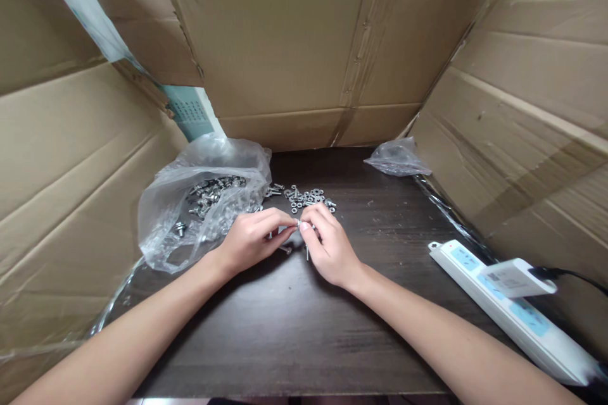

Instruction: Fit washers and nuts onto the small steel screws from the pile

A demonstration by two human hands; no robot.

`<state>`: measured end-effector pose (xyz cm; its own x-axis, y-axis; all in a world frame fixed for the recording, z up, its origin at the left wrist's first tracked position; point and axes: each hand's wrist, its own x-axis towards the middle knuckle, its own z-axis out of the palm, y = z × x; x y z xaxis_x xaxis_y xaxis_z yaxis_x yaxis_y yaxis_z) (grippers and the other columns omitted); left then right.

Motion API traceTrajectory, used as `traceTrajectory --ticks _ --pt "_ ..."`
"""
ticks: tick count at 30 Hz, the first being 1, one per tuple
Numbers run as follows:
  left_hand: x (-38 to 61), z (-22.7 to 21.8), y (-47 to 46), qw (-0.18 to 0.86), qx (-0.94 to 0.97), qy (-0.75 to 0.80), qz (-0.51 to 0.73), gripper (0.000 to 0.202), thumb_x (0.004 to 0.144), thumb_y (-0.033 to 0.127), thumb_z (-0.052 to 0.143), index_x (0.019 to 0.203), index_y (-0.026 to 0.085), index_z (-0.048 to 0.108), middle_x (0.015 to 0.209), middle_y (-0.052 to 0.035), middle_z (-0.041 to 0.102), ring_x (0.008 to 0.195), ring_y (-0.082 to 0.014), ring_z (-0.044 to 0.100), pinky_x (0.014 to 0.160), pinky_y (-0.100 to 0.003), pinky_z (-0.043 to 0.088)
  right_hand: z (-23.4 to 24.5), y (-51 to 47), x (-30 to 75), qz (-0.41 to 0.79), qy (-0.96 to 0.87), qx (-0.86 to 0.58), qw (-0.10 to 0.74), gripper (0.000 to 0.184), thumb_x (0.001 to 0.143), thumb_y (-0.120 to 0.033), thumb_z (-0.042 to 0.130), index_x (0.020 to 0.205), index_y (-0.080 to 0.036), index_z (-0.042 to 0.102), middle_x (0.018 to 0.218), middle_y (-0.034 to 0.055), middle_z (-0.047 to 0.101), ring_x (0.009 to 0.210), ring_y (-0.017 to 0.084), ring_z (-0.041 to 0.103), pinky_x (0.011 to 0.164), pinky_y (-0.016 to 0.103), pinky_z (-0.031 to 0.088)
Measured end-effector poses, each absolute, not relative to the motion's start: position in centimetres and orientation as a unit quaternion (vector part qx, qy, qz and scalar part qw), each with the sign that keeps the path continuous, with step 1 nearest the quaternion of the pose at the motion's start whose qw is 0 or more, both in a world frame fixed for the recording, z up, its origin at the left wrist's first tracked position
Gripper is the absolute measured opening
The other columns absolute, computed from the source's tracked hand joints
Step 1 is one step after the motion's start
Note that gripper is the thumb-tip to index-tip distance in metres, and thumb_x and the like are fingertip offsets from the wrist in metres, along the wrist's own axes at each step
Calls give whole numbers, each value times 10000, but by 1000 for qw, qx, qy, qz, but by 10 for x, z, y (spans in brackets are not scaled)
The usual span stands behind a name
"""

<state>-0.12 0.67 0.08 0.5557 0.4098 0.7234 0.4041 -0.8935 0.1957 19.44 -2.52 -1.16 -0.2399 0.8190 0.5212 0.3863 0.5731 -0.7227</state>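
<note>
Over the middle of the dark table, my left hand (pixel 254 234) and my right hand (pixel 327 242) meet fingertip to fingertip. Both are closed in a pinch on a small metal fastener (pixel 298 224), mostly covered by the fingers; its exact kind is too small to make out. A loose bolt (pixel 286 249) lies just below my left fingertips. Another thin bolt (pixel 307 254) shows beside my right hand, partly hidden by it. Just beyond the hands is a loose pile of nuts, washers and bolts (pixel 308 197).
A clear plastic bag (pixel 154 212) with many metal bolts (pixel 211 196) lies open at the left. A crumpled plastic bag (pixel 398 157) sits at the back right. On the right runs a white power strip (pixel 503 323) with a plugged-in adapter (pixel 515 280). Cardboard walls (pixel 285 31) enclose the table (pixel 285 335).
</note>
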Motion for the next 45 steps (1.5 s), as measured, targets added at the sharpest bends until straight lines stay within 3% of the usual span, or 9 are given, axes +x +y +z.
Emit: traceTrajectory --ticks 6,13,45 --pt "-1 1 6 25 884 230 407 65 975 186 637 968 153 692 859 -40 759 677 -107 698 582 -184 530 -11 -26 195 228 -755 -402 464 94 969 -190 470 918 -217 543 1002 75 565 930 215 578 820 372 489" --pt "-1 0 6 5 886 226 405 71 982 186 627 965 158 689 860 -34 768 659 -100 694 577 -185 526 -11 -26 195 236 -756 -408 454 228 1019 -221 419 820 -213 530 945 66 562 911 209 566 842 378 469" --pt "-1 -1 6 12 884 227 409 45 964 178 657 967 154 696 858 -20 766 658 -93 693 578 -179 528 -13 -25 195 229 -746 -416 467 265 1022 -253 442 807 -194 587 928 60 576 895 201 577 829 368 468"
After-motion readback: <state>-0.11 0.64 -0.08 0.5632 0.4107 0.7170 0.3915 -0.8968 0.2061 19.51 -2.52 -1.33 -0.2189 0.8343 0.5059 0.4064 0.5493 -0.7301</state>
